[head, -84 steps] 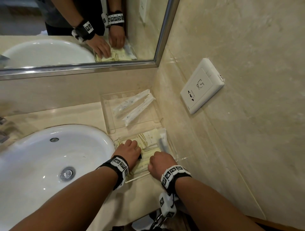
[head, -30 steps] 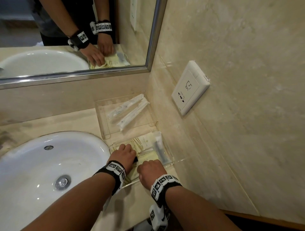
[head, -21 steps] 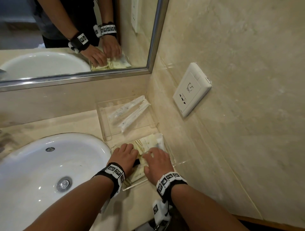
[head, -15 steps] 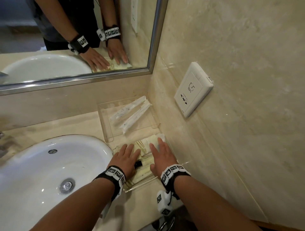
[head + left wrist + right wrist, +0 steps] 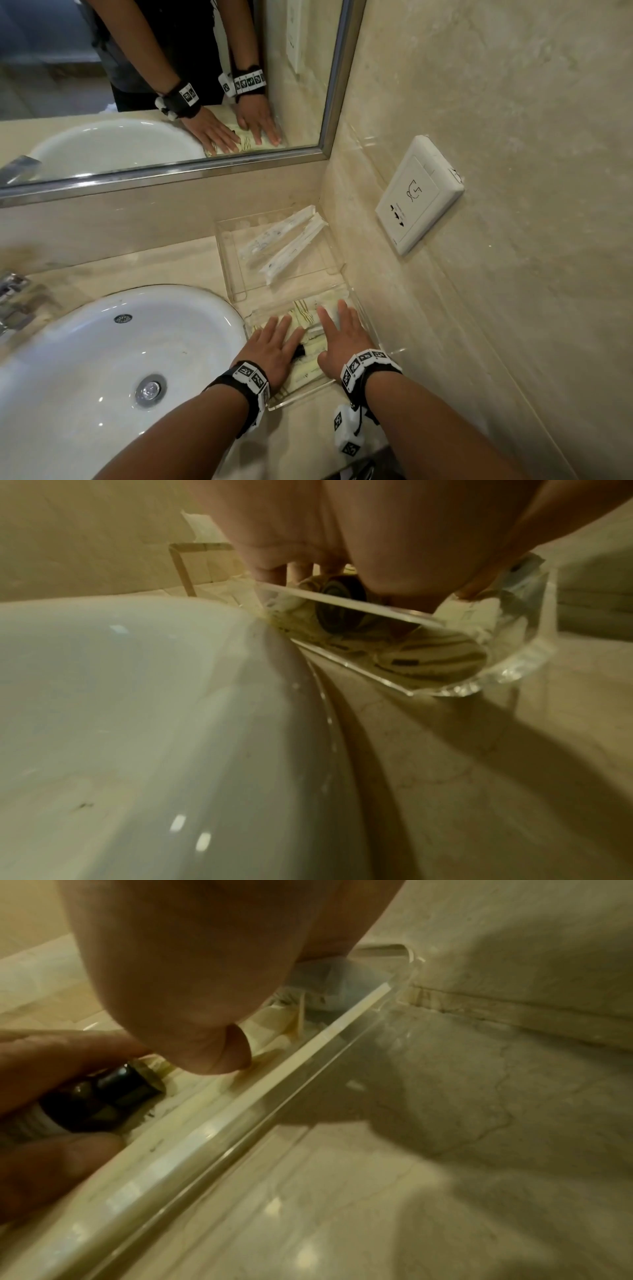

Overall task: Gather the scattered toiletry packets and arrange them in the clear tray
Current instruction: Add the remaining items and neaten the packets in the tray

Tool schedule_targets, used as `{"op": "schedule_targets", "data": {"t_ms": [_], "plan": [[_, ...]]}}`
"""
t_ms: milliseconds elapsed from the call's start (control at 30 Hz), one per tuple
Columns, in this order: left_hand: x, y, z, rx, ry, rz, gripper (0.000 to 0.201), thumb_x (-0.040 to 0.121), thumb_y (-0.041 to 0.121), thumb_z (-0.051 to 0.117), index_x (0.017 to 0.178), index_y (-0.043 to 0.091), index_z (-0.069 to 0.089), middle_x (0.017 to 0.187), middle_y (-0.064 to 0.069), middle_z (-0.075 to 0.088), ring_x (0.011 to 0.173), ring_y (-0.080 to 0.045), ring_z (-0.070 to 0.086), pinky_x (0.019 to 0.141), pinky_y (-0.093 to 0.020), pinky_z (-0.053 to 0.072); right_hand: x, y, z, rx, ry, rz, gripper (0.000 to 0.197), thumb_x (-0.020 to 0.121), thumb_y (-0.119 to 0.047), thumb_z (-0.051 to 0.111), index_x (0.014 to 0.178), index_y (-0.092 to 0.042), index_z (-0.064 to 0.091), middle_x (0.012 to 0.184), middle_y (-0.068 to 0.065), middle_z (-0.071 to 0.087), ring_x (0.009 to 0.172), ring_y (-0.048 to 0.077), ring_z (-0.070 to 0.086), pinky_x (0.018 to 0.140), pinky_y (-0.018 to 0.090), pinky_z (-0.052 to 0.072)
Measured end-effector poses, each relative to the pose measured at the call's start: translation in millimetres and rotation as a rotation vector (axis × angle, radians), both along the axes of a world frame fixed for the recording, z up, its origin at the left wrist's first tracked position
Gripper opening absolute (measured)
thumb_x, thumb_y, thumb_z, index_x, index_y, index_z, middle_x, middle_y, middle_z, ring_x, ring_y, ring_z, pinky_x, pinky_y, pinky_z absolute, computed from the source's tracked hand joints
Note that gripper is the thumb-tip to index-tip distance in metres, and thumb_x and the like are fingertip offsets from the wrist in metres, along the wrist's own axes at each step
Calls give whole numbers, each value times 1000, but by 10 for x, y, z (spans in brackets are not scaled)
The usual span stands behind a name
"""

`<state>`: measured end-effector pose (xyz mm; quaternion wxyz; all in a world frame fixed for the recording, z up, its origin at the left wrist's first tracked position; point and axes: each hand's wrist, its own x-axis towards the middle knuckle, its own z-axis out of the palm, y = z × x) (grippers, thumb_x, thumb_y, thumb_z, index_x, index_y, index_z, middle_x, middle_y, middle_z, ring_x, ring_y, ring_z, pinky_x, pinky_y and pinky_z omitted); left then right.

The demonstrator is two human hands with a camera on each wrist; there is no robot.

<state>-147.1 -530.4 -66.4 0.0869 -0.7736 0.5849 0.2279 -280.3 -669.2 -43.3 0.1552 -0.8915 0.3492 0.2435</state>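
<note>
A clear tray point(image 5: 298, 397) sits on the counter in the corner, between the basin and the right wall. Cream toiletry packets point(image 5: 305, 313) with gold stripes lie in it. My left hand point(image 5: 274, 339) lies flat on the left part of the packets, fingers straight. My right hand point(image 5: 342, 332) presses flat on the right part. A small dark-capped bottle point(image 5: 299, 352) lies between the hands, by the left thumb. In the right wrist view the bottle point(image 5: 103, 1096) lies inside the tray wall point(image 5: 240, 1104). A second clear tray point(image 5: 236, 274) behind holds two long white packets point(image 5: 284, 240).
A white basin point(image 5: 102, 359) borders the near tray on the left, with a tap point(image 5: 10, 291) at the far left. The stone wall with a white socket point(image 5: 418, 195) runs close along the right. A mirror point(image 5: 171, 85) hangs above the back ledge.
Both hands have gone from curled over the packets to flat with fingers stretched forward. The right hand slid forward over the right side of the near tray.
</note>
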Motion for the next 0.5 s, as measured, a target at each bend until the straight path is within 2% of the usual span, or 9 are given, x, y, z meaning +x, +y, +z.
{"op": "schedule_targets", "data": {"t_ms": [100,167,233,300,400,500], "plan": [[18,11,25,-12,18,11,70,100,38,34,155,26,-8,163,-6,-15,150,-31,-13,122,-44,5,22,-16,80,25,-5,-15,93,91,-29,55,154,-42,-12,164,8,-24,151,31,-16,122,43,6],[52,16,-11,-41,9,-3,82,94,49,42,156,20,-3,164,-8,-11,150,-30,-13,122,-47,8,14,-42,142,16,-26,-15,91,90,-29,55,155,-42,-7,165,7,-19,152,30,-12,122,43,7],[94,20,-3,-52,-15,-21,91,88,61,41,156,15,2,165,-12,-3,150,-29,-11,121,-48,12,23,-60,196,-31,-52,19,88,88,-33,55,154,-41,-2,166,6,-13,152,30,-7,123,44,9],[136,12,100,-74,-31,-2,91,87,66,37,156,13,9,165,-10,2,151,-29,-4,121,-47,13,75,-70,252,-77,-92,47,86,85,-36,54,154,-40,4,167,4,-7,152,29,-4,122,47,13],[257,-42,351,-174,-18,82,81,92,61,39,155,15,17,164,-7,11,150,-29,8,121,-42,17,260,-94,382,-78,-178,50,83,84,-39,58,153,-38,12,166,3,2,152,27,1,121,47,17],[469,-146,575,-247,-22,197,69,94,48,47,152,17,23,161,-8,18,146,-30,17,118,-40,26,513,-92,516,-47,-258,47,80,85,-33,58,154,-36,17,165,4,8,150,27,9,118,44,24]]}}
